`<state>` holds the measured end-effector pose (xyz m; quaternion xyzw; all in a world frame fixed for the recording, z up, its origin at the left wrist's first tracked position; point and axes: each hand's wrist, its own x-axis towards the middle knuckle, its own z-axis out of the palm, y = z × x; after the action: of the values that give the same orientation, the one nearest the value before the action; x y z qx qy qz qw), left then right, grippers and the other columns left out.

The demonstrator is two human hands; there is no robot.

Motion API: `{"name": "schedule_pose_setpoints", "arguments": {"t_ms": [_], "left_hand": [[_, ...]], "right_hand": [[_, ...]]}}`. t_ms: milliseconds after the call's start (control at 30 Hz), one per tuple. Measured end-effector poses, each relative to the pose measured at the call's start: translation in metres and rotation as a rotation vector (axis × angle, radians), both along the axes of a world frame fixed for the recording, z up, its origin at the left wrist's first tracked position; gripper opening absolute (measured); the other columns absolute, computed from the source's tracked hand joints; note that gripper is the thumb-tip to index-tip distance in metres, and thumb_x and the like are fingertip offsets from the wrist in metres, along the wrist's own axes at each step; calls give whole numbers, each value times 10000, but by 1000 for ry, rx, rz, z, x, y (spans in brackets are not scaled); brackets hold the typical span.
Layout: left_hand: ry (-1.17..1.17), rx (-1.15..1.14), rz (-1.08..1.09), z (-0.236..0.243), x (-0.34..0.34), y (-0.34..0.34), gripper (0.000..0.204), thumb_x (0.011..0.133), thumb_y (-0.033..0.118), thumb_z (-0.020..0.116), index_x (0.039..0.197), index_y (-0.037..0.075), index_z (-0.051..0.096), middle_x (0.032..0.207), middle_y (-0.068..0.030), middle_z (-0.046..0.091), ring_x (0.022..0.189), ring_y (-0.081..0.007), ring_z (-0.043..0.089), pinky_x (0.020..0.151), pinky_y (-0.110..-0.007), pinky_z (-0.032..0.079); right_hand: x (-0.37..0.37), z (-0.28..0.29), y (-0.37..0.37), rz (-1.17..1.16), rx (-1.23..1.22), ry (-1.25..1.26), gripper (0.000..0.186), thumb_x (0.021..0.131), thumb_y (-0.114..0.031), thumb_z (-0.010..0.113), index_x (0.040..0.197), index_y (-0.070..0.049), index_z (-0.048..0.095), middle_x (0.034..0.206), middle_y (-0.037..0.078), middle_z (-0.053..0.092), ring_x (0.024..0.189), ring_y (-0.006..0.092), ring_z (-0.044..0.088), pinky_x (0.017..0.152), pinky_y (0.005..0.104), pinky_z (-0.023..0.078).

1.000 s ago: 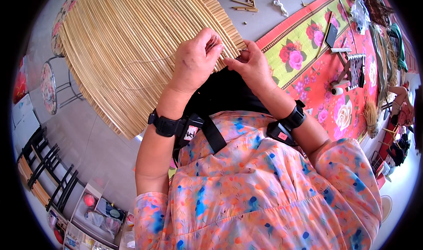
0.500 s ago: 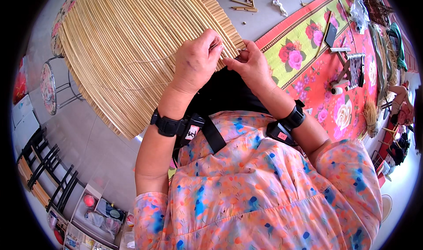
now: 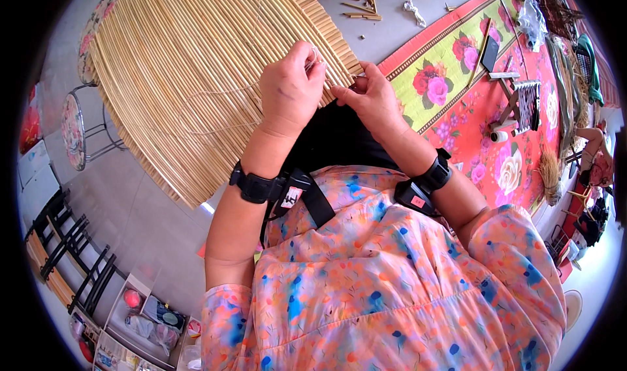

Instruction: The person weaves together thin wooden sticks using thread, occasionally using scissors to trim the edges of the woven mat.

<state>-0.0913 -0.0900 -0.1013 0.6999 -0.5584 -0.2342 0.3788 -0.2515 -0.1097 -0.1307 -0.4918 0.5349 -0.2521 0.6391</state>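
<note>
A mat of pale straw-coloured stalks, laid side by side and bound together, spreads across the upper left. My left hand is closed in a pinch just over its near right part, with white thread at the fingertips. The same thin thread trails in a loop over the stalks to the left of that hand. At the mat's right corner, my right hand grips the edge between thumb and fingers. Whether a needle is in the left fingers cannot be made out.
To the right lies a red and green flowered cloth bearing a phone and a small folding stool. Cut stalks are scattered on the floor beyond. Round flowered stools stand at left, and another person's arm shows at far right.
My left hand has turned and its fingertips have lifted slightly, showing white thread. The left forearm has shifted a little right. My right hand keeps its grip on the mat's edge.
</note>
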Motion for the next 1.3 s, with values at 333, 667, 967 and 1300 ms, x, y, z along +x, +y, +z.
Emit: {"name": "schedule_pose_setpoints", "arguments": {"t_ms": [333,667,967,1300], "left_hand": [[207,34,-94,0,7,-2,126,815,107,709,868,34,621,712,-88,675,646,-246,679,603,-335,529],[54,16,-78,2,3,-2,140,813,140,714,852,64,604,713,-84,668,652,-309,669,579,-387,525],[-13,-30,-23,3,0,-2,152,815,127,708,830,56,575,676,-95,653,637,-324,663,565,-400,521],[189,-6,-96,-5,4,1,160,810,119,722,878,37,603,712,-93,667,649,-276,679,586,-355,533]], "right_hand": [[1,2,0,-5,1,6,578,803,-102,768,1250,76,449,832,94,692,694,135,664,616,256,526],[1,3,1,-5,-1,6,575,805,-99,765,1252,78,449,827,92,688,694,135,661,613,256,521],[0,-1,1,-3,-19,7,578,801,-104,770,1247,81,453,821,93,689,691,135,663,608,257,523],[0,2,1,-5,-6,-16,570,804,-98,770,1243,78,453,839,97,692,698,135,666,612,257,528]]}}
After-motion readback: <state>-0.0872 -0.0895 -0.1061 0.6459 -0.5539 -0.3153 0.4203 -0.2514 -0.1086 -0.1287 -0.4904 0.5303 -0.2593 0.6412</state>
